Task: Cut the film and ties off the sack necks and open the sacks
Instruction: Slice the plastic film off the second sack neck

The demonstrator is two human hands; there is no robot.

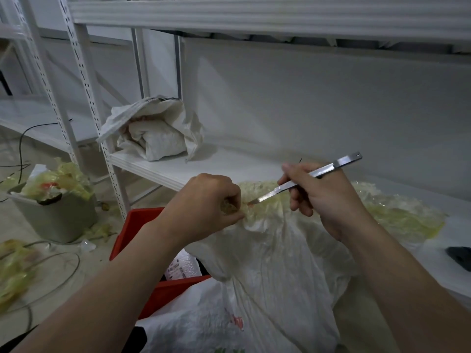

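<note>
**Slicing at the film-wrapped sack neck**

Gripping the bunched neck of a large white woven plastic sack (267, 263), the left hand (206, 205) has its fingers curled tight round the gathered material. Yellowish clear film (265, 197) is wrapped over that neck and spreads in a crumpled sheet to the right. The right hand (318, 200) holds a slim silver metal utility knife (313, 174) like a pen, fingers pinched round the handle. The blade points down and to the left, and its tip touches the film just beside the left hand's knuckles, at a small red fleck (250, 203) that may be a tie; I cannot tell for sure.

The sack stands in the foreground, leaning against the low white metal shelf (204, 164), with a red plastic crate (132, 230) just behind it on the left. Farther back on that shelf sits a second white woven sack (153, 128), its mouth open. On the floor to the left stands a grey-green plastic bin (56, 217) heaped with yellow film scraps, and thin cables (51, 258) lie near it.
</note>
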